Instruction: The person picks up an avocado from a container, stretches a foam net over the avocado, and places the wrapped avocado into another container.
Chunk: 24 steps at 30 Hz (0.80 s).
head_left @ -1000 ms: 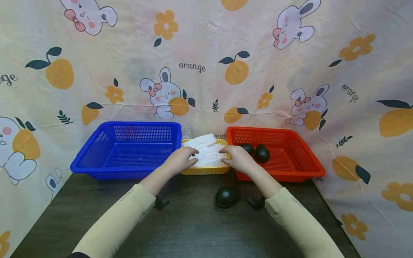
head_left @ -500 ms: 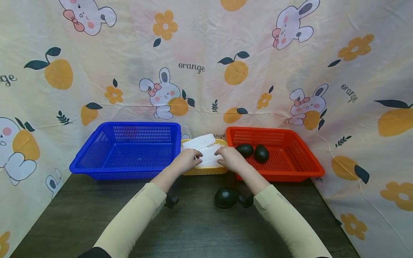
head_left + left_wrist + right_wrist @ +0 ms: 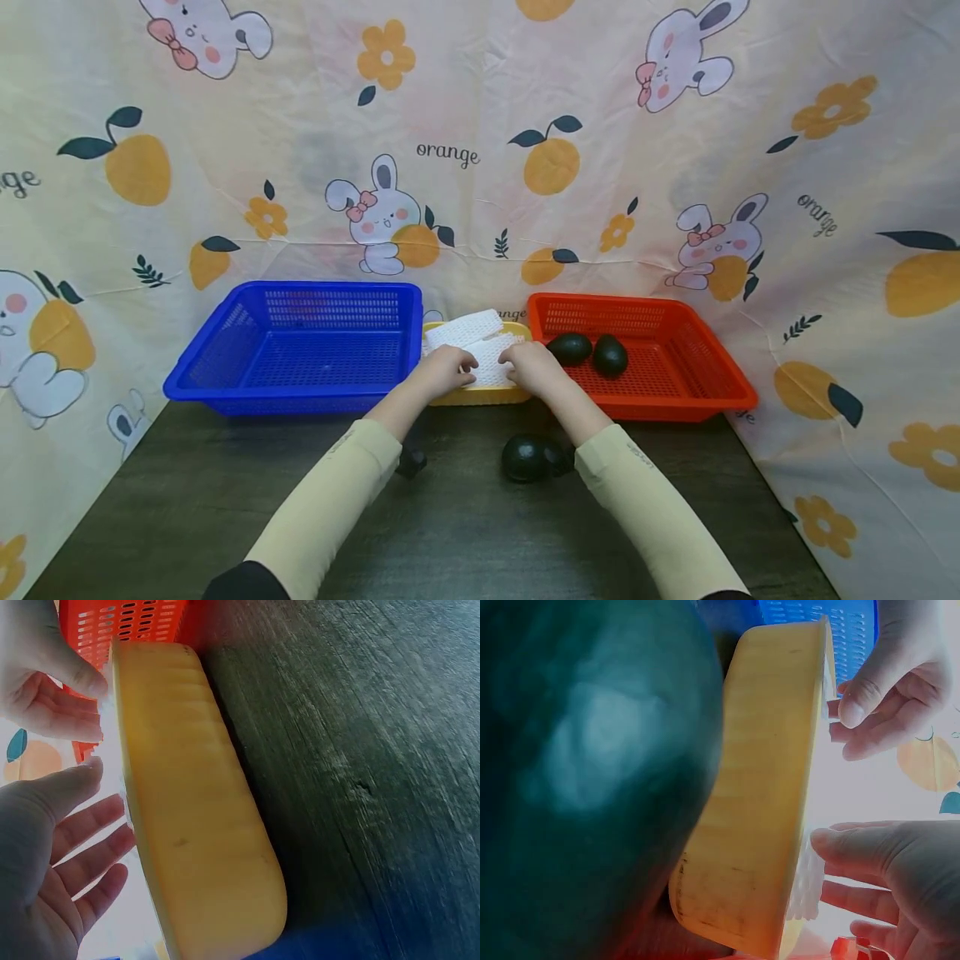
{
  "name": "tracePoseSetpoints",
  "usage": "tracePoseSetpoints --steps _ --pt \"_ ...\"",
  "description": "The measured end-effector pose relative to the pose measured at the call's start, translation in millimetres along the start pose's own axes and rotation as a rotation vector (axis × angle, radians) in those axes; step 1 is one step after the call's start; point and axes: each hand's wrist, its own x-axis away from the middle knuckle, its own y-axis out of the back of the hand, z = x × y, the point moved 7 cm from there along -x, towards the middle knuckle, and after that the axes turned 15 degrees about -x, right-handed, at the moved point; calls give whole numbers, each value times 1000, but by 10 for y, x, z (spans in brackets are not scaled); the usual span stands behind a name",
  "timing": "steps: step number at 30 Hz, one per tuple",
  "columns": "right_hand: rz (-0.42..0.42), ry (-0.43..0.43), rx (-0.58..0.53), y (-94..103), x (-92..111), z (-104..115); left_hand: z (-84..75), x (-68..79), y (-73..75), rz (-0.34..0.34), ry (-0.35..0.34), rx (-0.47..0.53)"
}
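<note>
White foam netting sleeves [image 3: 486,358] lie in a yellow basket [image 3: 483,398] at the middle of the table. Over the netting's left side is my left hand [image 3: 446,370], thumb apart from its loosely bent fingers. My right hand [image 3: 529,368] faces it from the right, its fingertips at the netting near the rim. Between the two hands there is a gap. The right wrist view shows the right hand's thumb [image 3: 847,844] and spread fingers beside the netting's edge. A dark green avocado [image 3: 522,458] sits on the table in front of the basket, large in the right wrist view.
A blue plastic basket [image 3: 300,402] stands to the left of the yellow one. To the right, a red basket [image 3: 667,408] holds two avocados [image 3: 610,357]. A patterned cloth [image 3: 480,108] hangs behind the dark table [image 3: 457,533].
Both hands have moved inward over the netting, narrowing the gap between them. The right hand no longer covers the left avocado in the red basket. Baskets and avocados stay in place.
</note>
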Motion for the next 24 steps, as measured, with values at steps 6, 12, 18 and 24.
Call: tracePoseSetpoints --steps 6,12,18,24 --pt "29 -12 4 -45 -44 -19 -18 -45 -46 47 1 -2" --pt "51 -24 19 -68 -56 -31 -5 -58 -81 62 12 7" --pt "38 -7 14 -35 -51 -15 -16 -53 -80 32 4 19" --pt "25 60 21 -14 -35 29 -19 -29 -76 16 5 14"
